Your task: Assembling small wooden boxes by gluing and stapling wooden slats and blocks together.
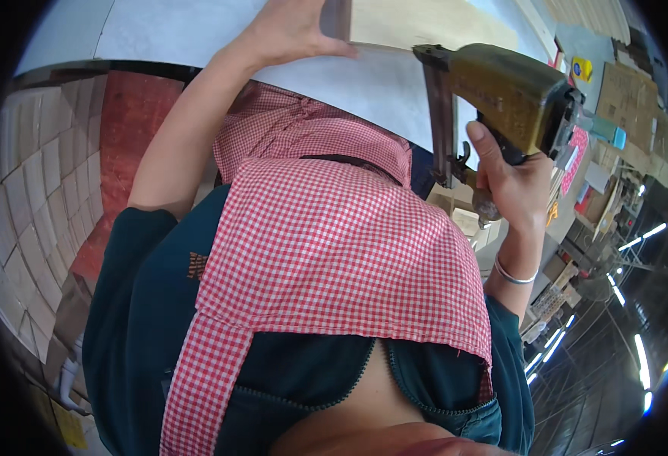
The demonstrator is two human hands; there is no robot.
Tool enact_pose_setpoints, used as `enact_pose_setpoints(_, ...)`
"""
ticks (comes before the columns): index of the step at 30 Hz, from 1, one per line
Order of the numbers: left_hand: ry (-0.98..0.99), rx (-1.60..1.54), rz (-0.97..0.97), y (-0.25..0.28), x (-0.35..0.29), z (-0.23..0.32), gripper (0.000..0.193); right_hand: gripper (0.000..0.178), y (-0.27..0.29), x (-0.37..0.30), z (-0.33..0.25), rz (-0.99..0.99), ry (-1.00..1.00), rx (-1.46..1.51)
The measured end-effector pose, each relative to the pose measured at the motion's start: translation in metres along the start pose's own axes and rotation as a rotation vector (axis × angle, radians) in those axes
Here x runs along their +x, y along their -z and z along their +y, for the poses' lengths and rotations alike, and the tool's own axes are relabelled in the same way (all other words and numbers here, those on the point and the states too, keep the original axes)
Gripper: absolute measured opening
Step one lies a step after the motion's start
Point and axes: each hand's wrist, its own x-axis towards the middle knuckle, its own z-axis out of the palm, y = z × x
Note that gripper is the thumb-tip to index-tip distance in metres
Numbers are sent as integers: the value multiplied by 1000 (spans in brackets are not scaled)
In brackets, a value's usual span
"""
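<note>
My shirt [296, 368] lies nearest. Left: my left hand [292, 34], thumb spread, beside the wood [337, 19]; fingers cropped, so I cannot tell its grip. Right: my right hand [522, 186] holds the nail gun [501, 87] by the table [379, 83] edge; best kept steady, nose clear of fingers. Its body appears brassy, scuffed.

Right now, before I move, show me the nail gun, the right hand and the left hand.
Nail gun [501, 91]: head view, side of its yellow-brown body.
Right hand [519, 184]: head view, its middle, near the thumb's base.
Left hand [290, 32]: head view, its middle.
</note>
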Motion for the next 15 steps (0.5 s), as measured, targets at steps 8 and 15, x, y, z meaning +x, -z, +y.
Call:
enact_pose_setpoints(8, 86, -134, -22, -6, 4, 37, 133, 35, -2, 0, -18, -115, -8, -49)
enact_pose_setpoints(15, 60, -83, 28, -16, 11, 41, 133, 36, -3, 1, -14, -97, -98, -44)
